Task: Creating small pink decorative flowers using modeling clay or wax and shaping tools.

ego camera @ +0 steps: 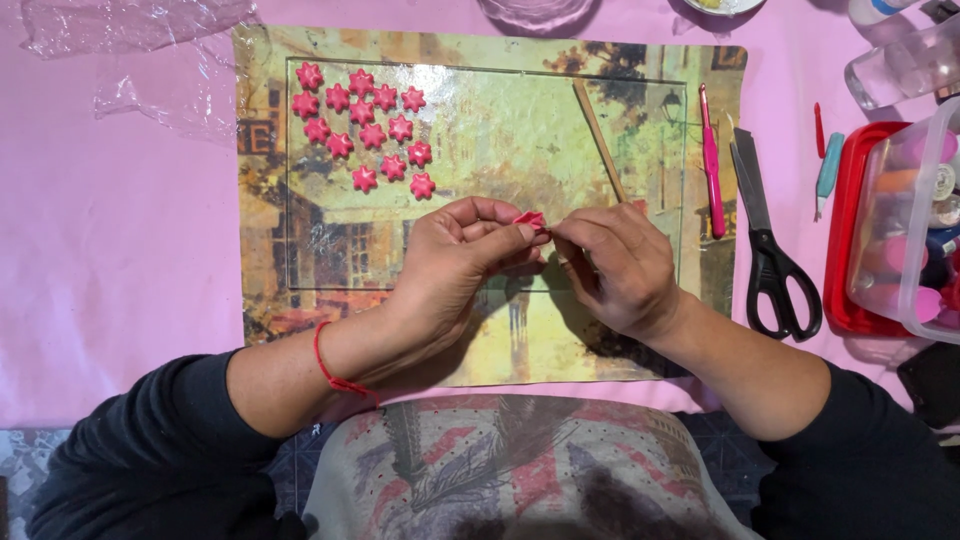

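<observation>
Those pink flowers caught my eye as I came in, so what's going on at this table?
A person is pinching a small pink piece between the fingertips of both hands, the left hand and the right hand, over a picture mat. A cluster of finished pink flowers lies in rows at the mat's upper left. A thin wooden stick rests on the mat, and a pink tool and black scissors lie to the right, untouched.

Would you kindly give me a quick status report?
Left hand and right hand pinch small pink piece. Finished pink flowers upper left. Nothing obstructing.
</observation>
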